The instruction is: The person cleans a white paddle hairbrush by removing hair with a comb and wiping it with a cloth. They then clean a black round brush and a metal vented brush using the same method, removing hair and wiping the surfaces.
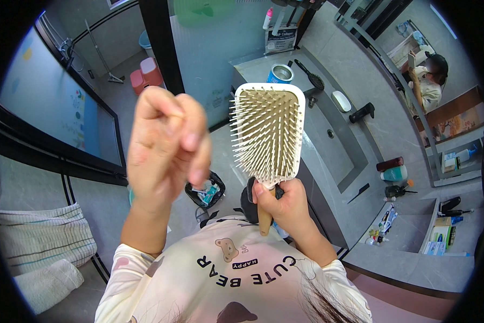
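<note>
My right hand [284,202] is closed around the wooden handle of a paddle hairbrush [268,133]. The brush stands nearly upright in view, its white-rimmed head up and its pale pins turned to the camera. To its left, my left hand [169,137] is raised with the fingers curled and the thumb against the index finger. That hand is slightly blurred and apart from the brush; whether something fine is pinched in it cannot be told. Below both hands is the printed shirt front, with strands of dark hair at the lower right.
At right is a washbasin [330,141] with a black hairbrush [312,76], an open tin [281,73], a soap box [341,101] and bottles around it. A mirror cabinet hangs beyond. A lined bin [205,191] stands on the floor; towels [44,238] hang at left, near glass doors.
</note>
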The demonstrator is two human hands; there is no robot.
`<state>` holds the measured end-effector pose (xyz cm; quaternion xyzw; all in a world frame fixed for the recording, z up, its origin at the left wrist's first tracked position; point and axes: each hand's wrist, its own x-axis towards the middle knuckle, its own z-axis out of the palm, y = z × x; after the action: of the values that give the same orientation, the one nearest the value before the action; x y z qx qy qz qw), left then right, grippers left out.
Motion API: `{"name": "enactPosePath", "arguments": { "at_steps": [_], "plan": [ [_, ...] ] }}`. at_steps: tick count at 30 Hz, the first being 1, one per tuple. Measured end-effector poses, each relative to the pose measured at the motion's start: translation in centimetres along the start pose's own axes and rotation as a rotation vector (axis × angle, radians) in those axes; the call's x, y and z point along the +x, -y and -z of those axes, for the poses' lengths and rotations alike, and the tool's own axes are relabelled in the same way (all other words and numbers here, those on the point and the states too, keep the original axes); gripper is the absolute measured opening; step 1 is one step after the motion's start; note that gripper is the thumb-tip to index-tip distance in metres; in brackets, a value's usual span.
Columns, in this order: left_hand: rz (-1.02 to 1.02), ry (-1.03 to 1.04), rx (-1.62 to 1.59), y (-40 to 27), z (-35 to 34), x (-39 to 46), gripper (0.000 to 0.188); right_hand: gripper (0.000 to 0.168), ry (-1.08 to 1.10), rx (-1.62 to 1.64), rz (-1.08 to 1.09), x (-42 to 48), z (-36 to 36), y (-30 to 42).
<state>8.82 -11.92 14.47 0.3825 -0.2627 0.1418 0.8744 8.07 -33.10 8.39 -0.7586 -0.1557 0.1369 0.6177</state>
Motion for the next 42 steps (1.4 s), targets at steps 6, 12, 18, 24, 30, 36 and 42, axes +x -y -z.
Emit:
{"name": "enactPosePath", "arguments": {
  "at_steps": [6, 12, 18, 24, 30, 36, 42],
  "plan": [
    [0.224, -0.274, 1.377, -2.6, 7.9, -2.1, 0.013, 0.018, -0.040, 0.030, 0.043, 0.0, 0.1, 0.1],
    [-0.079, -0.253, 1.677, -0.2, 6.2, -2.2, 0.016, 0.019, -0.036, 0.063, 0.028, 0.3, 0.1, 0.2],
    [0.151, -0.133, 1.426, -1.0, 4.5, -3.2, 0.005, 0.022, -0.038, 0.081, 0.006, 0.3, 0.0, 0.5],
    [-0.260, -0.214, 1.490, 1.5, 4.9, -2.2, 0.011, 0.021, -0.011, 0.112, -0.004, 0.0, -0.1, 0.9],
    [-0.183, -0.063, 1.259, 0.4, 4.3, -3.7, 0.016, 0.021, -0.015, 0.111, -0.005, -0.3, -0.2, 0.7],
    [-0.411, 0.025, 1.539, -0.4, -0.3, -0.7, 0.024, 0.022, -0.019, 0.055, -0.001, -0.4, -0.3, 0.2],
    [-0.462, 0.083, 1.721, -0.4, -1.6, 0.4, 0.027, 0.023, -0.055, -0.054, -0.002, -0.6, -0.7, 0.5]
  ]
}}
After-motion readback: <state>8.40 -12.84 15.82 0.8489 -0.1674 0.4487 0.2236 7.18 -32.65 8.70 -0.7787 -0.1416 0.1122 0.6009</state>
